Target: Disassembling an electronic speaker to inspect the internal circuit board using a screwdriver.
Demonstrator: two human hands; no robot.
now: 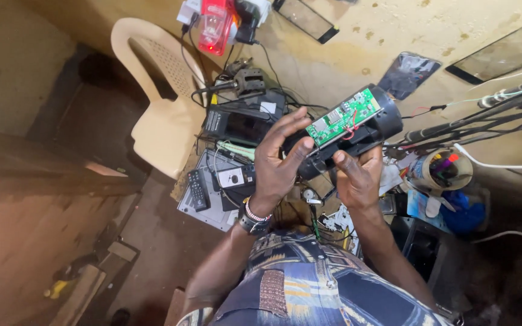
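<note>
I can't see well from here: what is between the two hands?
In the head view, the black speaker with its bare green circuit board lies between the left hand and the right hand, gripped by both.

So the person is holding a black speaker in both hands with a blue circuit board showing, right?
Not quite: the circuit board is green, not blue, as the head view shows. Both the left hand and right hand do hold the black speaker.

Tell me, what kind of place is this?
Probably a small electronics repair workshop. Both hands, left and right, hold an opened black speaker with its green circuit board showing. Remote controls and loose cables clutter the workbench, and phone screens hang on the wall.
</note>
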